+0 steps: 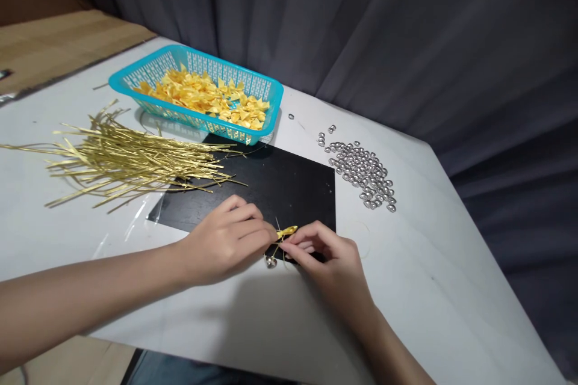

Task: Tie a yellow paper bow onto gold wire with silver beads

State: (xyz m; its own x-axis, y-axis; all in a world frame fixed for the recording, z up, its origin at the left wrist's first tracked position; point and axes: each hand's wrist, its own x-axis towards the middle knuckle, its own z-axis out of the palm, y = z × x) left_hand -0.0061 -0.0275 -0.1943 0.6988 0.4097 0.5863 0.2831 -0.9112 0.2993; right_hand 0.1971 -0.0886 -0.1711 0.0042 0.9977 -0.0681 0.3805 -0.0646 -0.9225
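Over the black board (271, 180), fingers of the left hand (223, 240) and right hand (325, 258) pinch a small gold ribbon piece (288, 231), partly hidden; behind, a turquoise basket (180, 55) holds yellow folded ribbon (203, 96).

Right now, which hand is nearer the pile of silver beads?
Right hand: it is just in front of the silver beads, toward the person. The left hand is farther away, beyond the right hand from them.
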